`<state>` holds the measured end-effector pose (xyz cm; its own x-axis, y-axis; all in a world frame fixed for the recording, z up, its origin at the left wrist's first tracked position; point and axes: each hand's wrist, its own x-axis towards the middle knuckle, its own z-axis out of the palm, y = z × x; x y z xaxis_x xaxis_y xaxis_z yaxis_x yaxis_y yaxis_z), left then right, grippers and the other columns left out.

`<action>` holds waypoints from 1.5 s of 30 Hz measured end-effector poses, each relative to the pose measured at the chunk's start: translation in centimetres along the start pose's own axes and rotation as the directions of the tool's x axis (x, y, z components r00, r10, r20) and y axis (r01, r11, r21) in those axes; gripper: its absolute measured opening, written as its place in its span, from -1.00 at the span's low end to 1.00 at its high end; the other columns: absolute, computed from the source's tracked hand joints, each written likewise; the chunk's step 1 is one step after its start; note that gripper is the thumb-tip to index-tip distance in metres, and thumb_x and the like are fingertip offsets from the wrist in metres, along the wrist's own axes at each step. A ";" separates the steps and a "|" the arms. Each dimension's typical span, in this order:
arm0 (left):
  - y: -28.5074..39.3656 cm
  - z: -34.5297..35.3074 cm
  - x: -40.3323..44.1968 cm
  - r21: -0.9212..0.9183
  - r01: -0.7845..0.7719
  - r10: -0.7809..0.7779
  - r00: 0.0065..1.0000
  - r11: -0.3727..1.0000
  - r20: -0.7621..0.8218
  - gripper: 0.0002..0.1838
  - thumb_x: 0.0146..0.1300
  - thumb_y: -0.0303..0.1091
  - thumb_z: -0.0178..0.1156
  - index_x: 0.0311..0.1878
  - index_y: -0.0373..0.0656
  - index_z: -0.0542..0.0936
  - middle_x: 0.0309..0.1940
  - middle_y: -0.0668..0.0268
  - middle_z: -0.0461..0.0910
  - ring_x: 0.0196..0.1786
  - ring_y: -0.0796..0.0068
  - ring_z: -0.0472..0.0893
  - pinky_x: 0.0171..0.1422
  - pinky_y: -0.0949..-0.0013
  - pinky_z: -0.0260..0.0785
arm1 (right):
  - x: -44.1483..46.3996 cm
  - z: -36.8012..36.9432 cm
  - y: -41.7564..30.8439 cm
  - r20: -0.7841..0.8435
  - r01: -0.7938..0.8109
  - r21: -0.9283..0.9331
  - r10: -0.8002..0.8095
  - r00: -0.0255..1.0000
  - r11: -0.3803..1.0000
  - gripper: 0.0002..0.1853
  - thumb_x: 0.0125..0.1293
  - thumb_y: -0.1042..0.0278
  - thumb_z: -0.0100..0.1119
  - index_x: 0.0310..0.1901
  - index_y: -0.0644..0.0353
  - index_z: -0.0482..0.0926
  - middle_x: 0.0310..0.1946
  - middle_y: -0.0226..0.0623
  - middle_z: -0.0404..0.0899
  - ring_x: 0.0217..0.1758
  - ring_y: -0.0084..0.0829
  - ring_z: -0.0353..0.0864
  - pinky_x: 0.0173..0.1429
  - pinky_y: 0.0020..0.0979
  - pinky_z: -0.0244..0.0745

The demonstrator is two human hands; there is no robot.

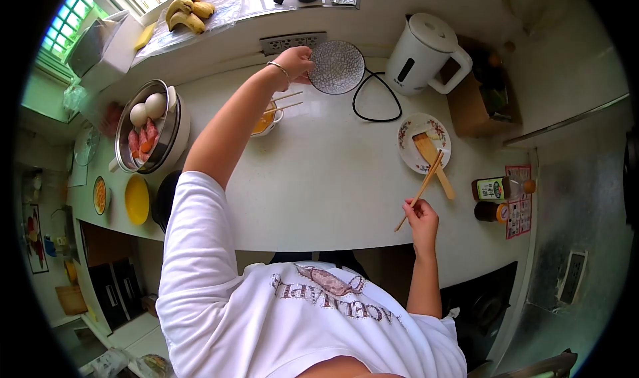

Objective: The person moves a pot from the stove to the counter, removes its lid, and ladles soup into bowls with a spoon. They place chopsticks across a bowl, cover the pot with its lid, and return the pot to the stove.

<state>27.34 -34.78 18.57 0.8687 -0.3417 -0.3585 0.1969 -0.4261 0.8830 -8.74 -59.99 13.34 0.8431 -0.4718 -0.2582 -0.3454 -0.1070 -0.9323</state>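
My left hand (296, 63) reaches to the back of the counter, its fingers closed on the edge of a round grey crackle-patterned plate (337, 67). Below that forearm, partly hidden by it, stands a white bowl (265, 131) with yellow-orange contents and a pair of chopsticks (283, 103) across it. At the right, my right hand (421, 221) grips wooden chopsticks (426, 180), which slant up toward a floral plate (405, 148). On this plate rests a wooden spatula (432, 161), its handle sticking out over the rim.
A white kettle (416, 61) with a black cord (359, 115) stands at the back right, beside a cardboard box (489, 115). Two bottles (491, 189) lie at right. At left are a steamer pot (174, 135) with eggs and reddish pieces, and a yellow bowl (137, 199). Bananas (186, 13) lie on the sill.
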 end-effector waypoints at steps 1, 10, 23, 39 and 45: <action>1.4 -0.1 -3.0 -0.169 -0.012 0.022 0.998 0.985 0.060 -0.76 0.08 -0.61 0.00 -0.14 -0.23 0.42 -0.34 0.34 0.51 -0.31 0.51 0.59 -0.26 0.44 0.55 | 0.1 0.1 -0.4 0.012 0.008 -0.001 -0.008 1.000 1.000 -0.90 0.13 0.51 0.18 -0.31 0.31 0.54 -0.50 -0.51 0.49 -0.49 -0.74 0.35 -0.35 -0.66 0.31; 0.8 1.9 -25.0 -0.766 0.039 0.181 0.963 0.642 0.200 -0.45 0.02 -0.65 -0.09 0.17 -0.29 0.17 -0.05 0.14 0.44 -0.06 0.37 0.55 -0.06 0.32 0.54 | 1.3 3.2 -3.7 0.206 0.141 0.030 -0.144 0.968 0.990 -0.89 0.15 0.47 0.18 -0.30 0.30 0.54 -0.51 -0.53 0.48 -0.46 -0.74 0.36 -0.34 -0.66 0.29; -11.4 -1.4 -42.1 -0.942 0.009 0.161 0.985 0.336 0.067 -0.31 0.02 -0.54 0.10 0.23 -0.10 0.06 0.09 0.15 0.32 0.05 0.30 0.48 0.02 0.17 0.48 | -8.0 12.3 -6.1 0.442 0.203 -0.036 -0.167 0.882 0.979 -0.84 0.12 0.42 0.21 -0.25 0.25 0.56 -0.54 -0.61 0.41 -0.55 -0.79 0.18 -0.49 -0.69 0.05; -32.6 -16.2 -60.8 -0.935 -0.265 -0.120 0.947 0.235 -0.298 -0.49 0.09 -0.61 0.07 0.14 -0.33 0.21 -0.04 0.11 0.43 -0.01 0.25 0.52 0.04 0.16 0.49 | -27.2 30.1 -7.5 0.643 0.165 -0.050 -0.094 0.760 0.985 -0.78 0.12 0.49 0.20 -0.17 0.31 0.59 -0.50 -0.44 0.53 -0.47 -0.70 0.39 -0.38 -0.64 0.30; -31.5 -16.2 -61.2 -0.883 -0.316 -0.034 0.937 0.347 -0.349 -0.42 0.09 -0.62 0.06 0.19 -0.28 0.12 0.04 0.09 0.34 0.00 0.23 0.50 0.03 0.18 0.50 | -26.4 29.8 -7.1 0.598 0.142 -0.001 -0.113 0.793 0.990 -0.74 0.10 0.44 0.23 -0.14 0.28 0.59 -0.46 -0.40 0.57 -0.39 -0.69 0.46 -0.29 -0.63 0.36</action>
<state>-24.65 13.17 17.59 0.9655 -0.0137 -0.2599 0.1949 0.6997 0.6873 -16.24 -20.66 19.20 0.9546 0.1614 -0.2505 -0.2224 -0.1736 -0.9594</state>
